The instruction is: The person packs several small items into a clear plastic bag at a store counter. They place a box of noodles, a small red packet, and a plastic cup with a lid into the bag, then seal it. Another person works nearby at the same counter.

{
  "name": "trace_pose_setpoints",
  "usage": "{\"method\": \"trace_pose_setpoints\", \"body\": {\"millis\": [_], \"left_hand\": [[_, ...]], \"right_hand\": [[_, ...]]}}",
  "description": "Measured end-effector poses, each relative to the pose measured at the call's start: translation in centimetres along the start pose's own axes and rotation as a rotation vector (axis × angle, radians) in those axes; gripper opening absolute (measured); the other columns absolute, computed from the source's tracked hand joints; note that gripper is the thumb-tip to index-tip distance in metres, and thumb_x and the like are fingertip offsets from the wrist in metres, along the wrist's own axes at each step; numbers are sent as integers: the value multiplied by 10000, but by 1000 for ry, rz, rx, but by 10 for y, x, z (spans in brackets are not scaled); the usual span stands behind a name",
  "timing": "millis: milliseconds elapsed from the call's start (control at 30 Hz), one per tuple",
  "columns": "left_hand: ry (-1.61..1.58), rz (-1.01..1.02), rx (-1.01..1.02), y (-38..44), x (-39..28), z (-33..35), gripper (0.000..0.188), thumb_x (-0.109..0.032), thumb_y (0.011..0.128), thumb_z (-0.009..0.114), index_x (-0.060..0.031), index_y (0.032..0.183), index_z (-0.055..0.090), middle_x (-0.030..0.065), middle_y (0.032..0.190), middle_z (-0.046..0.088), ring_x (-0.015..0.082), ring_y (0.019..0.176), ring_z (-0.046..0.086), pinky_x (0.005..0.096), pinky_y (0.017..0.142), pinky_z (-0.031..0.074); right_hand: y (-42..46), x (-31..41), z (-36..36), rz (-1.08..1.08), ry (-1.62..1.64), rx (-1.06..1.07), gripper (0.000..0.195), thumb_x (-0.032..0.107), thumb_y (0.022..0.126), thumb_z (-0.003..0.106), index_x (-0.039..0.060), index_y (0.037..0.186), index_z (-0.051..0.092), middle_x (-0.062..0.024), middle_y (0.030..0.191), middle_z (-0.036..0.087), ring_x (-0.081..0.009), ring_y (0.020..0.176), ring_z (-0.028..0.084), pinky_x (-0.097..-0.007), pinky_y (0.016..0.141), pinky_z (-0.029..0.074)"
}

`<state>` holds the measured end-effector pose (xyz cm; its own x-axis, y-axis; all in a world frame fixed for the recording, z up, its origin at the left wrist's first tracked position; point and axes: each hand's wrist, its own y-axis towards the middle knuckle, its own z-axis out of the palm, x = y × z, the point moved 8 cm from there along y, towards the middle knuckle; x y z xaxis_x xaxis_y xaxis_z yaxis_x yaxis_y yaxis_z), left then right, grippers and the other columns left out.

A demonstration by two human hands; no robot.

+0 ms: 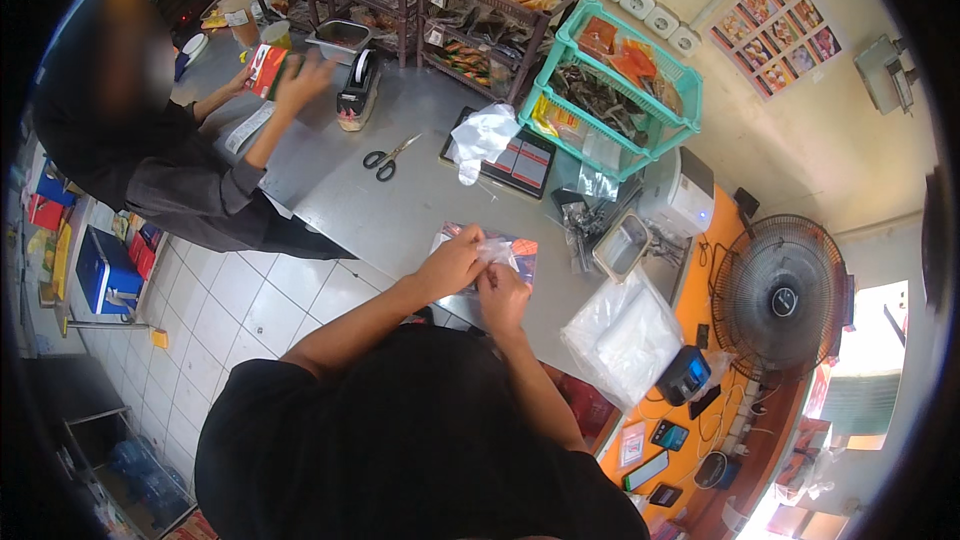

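Note:
At the near edge of the steel table (330, 187), my left hand (452, 262) pinches the gathered top of a thin clear plastic bag (495, 250). The fingers of my right hand (502, 294) grip the same bag just below, close against the left. Beneath both hands lies a flat printed package (524, 255) in dark blue and orange. Whether it sits inside the bag I cannot tell, since my hands cover much of it. A crumpled white plastic bag (484, 136) rests over part of a tablet (523, 165) beyond. Black-handled scissors (386, 160) lie to the left.
A co-worker (187, 157) at the left holds a red and green box (268, 71). Brown crates (480, 7) and a turquoise crate (619, 82) with bagged food line the wall. On the right are a metal container (622, 244), plastic bags (626, 337) and a fan (780, 296).

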<state>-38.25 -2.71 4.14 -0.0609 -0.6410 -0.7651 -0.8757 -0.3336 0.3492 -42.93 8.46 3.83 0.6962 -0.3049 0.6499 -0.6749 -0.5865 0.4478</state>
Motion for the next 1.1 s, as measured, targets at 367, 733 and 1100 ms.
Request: {"method": "trace_pose_setpoints", "body": {"millis": [367, 733, 1100], "left_hand": [[-51, -109, -27, -16, -12, -1, 211, -85, 807, 604, -11, 982, 696, 130, 888, 674, 259, 783, 644, 325, 701, 502], [-515, -395, 85, -26, 30, 19, 237, -58, 905, 548, -26, 1105, 673, 69, 903, 702, 95, 758, 643, 244, 648, 511], [-598, -517, 148, -20, 17, 10, 255, -170, 954, 561, 12, 1105, 658, 58, 917, 683, 89, 772, 637, 236, 695, 524]], "right_hand": [[-10, -8, -2, 9, -22, 76, 147, 105, 769, 701, -2, 854, 647, -148, 721, 640, -260, 582, 628, -345, 535, 495], [0, -34, 6, 484, 538, 37, 171, 161, 865, 609, -2, 871, 663, -72, 702, 647, -108, 622, 584, -267, 586, 463], [1, -36, 13, 348, 427, 473, 173, 160, 851, 601, -5, 833, 653, -72, 632, 611, -119, 579, 568, -288, 546, 443]]}}
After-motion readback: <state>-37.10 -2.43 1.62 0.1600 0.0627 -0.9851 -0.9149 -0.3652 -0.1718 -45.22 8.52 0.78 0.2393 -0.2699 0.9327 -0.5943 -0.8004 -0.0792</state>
